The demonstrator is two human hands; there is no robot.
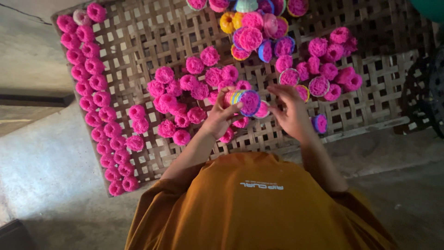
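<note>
My left hand (pixel 221 116) grips a stack of small coloured cups (pixel 237 98) lying sideways, its open end filled with a pink crumbly cake. My right hand (pixel 289 109) is just to the right of the stack, fingers curled near its pink end, touching a small pink piece (pixel 262 110). Both hands hover over a woven bamboo tray (pixel 138 41). Loose pink round cakes (pixel 178 99) lie scattered under and around my hands.
A double row of pink cakes (pixel 95 99) runs down the tray's left edge. More cakes in coloured cups (pixel 259 32) are heaped at the back, others (pixel 328 69) to the right. Concrete floor (pixel 41 162) surrounds the tray. A dark object (pixel 425 92) stands at the right.
</note>
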